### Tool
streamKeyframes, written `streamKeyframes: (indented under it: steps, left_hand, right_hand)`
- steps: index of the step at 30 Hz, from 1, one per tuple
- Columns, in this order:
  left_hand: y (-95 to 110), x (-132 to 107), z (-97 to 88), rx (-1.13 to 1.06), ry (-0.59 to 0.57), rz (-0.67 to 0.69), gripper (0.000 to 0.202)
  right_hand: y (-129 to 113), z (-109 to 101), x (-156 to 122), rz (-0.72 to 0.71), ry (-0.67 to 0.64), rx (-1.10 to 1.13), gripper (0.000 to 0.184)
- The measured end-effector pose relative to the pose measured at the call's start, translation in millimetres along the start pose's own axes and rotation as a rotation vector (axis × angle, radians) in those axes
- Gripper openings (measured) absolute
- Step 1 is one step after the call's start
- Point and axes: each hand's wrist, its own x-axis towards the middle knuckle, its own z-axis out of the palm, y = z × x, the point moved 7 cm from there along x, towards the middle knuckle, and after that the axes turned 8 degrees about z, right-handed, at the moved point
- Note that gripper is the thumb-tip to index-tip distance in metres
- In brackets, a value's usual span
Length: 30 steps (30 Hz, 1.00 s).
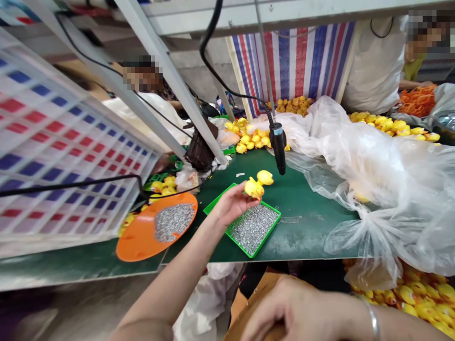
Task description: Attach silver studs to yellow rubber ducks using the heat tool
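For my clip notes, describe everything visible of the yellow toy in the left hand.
The yellow toy looks smooth, perhaps plastic or rubber: two rounded lobes joined at a narrow neck, tilted up to the right. The left hand holds its lower lobe, above the green tray. Finer details are unclear.

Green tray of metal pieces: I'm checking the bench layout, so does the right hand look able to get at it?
Probably yes: nothing visible stands between the right hand and the near corner of the green tray; the left hand, holding a yellow toy, hides only part of it.
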Motion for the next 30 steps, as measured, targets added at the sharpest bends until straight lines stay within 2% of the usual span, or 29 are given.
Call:
streamKeyframes:
  steps: [1,3,4,5,6,7,8,10,12,14,15,17,19,20,22,24,27,30]
  left_hand:
    - [-5.2,-2.8,6.4,0.001,-0.03,-0.043,0.024]
    - [-14.7,-8.5,17.3,0.023,-0.095,-0.119,0.025]
    - [-19.1,-11.5,22.5,0.046,-0.134,-0.152,0.026]
    - [-23.3,-14.9,28.3,0.08,-0.179,-0.181,0.027]
    - [-26.9,-18.7,34.9,0.123,-0.233,-0.201,0.028]
    - [-30.2,-23.1,42.6,0.177,-0.295,-0.215,0.03]
    - [-32.8,-27.8,51.3,0.241,-0.361,-0.219,0.033]
    - [-35.6,-37.4,69.6,0.396,-0.492,-0.188,0.036]
    - [-36.7,-45.9,86.0,0.556,-0.618,-0.141,0.041]
    - [-34.4,-49.0,93.1,0.677,-0.691,-0.077,0.045]
    - [-30.5,-46.5,90.6,0.734,-0.672,-0.017,0.042]
    - [-17.4,-36.2,72.6,0.917,-0.511,0.165,0.031]
    - [-6.2,-29.3,46.5,1.204,-0.313,0.351,0.022]
    - [-6.1,-28.2,34.8,1.357,-0.255,0.401,0.016]
    - [-15.8,-28.5,17.0,1.567,-0.24,0.417,0.012]
    - [-28.6,-31.2,7.1,1.641,-0.286,0.395,0.008]
    - [-36.0,-35.9,2.4,1.632,-0.313,0.395,0.013]
    - [-26.4,-38.0,1.1,1.557,-0.224,0.465,0.016]
  right_hand:
    - [-6.9,-23.8,-9.1,-0.028,0.181,-0.055,0.039]
    - [-27.3,-77.3,-39.2,-0.134,0.702,-0.317,0.028]
    - [-38.9,-96.6,-57.0,-0.191,0.954,-0.483,0.025]
    - [-48.3,-107.9,-69.8,-0.23,1.127,-0.645,0.028]
    - [-54.5,-114.2,-75.9,-0.241,1.224,-0.787,0.039]
    - [-57.0,-117.1,-74.6,-0.221,1.235,-0.902,0.051]
    - [-55.8,-118.1,-67.7,-0.171,1.179,-0.98,0.061]
    - [-43.8,-117.4,-48.7,-0.009,0.997,-1.014,0.068]
    - [-26.8,-116.4,-36.0,0.136,0.88,-0.919,0.069]
    - [-10.0,-119.5,-33.6,0.176,0.862,-0.677,0.077]
    - [-0.9,-122.6,-34.9,0.155,0.862,-0.483,0.082]
    - [19.3,-129.4,-39.0,0.072,0.833,0.003,0.085]
    - [37.4,-134.2,-42.2,0.004,0.786,0.433,0.076]
    - [43.5,-135.7,-43.1,-0.019,0.768,0.574,0.071]
    - [50.5,-137.1,-42.1,-0.032,0.746,0.72,0.057]
    - [52.9,-137.3,-37.3,-0.026,0.731,0.773,0.047]
    - [52.2,-139.6,-26.7,-0.054,0.733,0.801,0.043]
    - [52.3,-145.3,-18.9,-0.089,0.794,0.81,0.043]
